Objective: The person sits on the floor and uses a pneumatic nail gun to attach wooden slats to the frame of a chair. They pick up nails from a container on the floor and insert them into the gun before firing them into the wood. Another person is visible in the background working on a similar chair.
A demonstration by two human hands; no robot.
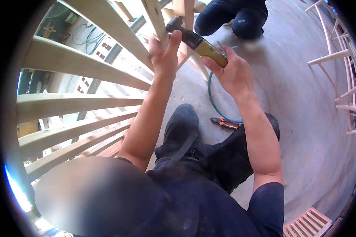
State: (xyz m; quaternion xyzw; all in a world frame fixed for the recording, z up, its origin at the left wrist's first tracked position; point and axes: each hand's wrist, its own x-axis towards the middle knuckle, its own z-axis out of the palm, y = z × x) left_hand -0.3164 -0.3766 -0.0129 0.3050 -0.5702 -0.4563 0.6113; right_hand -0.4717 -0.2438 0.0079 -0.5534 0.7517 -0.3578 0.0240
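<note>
My right hand (236, 73) is closed round the yellow body of a hand-held air tool (206, 49) with a dark angled head. A teal hose (212, 94) hangs below that hand and curves down to the floor. The tool's head rests against or very near a pale wooden slat (153, 17) of a large slatted frame; I cannot tell if they touch. My left hand (164, 55) grips this slat from below, its thumb up beside the tool's head. Most of the left fingers are hidden behind the wood.
Pliers with orange handles (228, 123) lie on the concrete floor (304, 158) near my knee. Another person in dark trousers (249, 21) crouches ahead. Wooden frames (331, 59) stand along the right, and a slatted wooden piece (307, 224) lies at the lower right.
</note>
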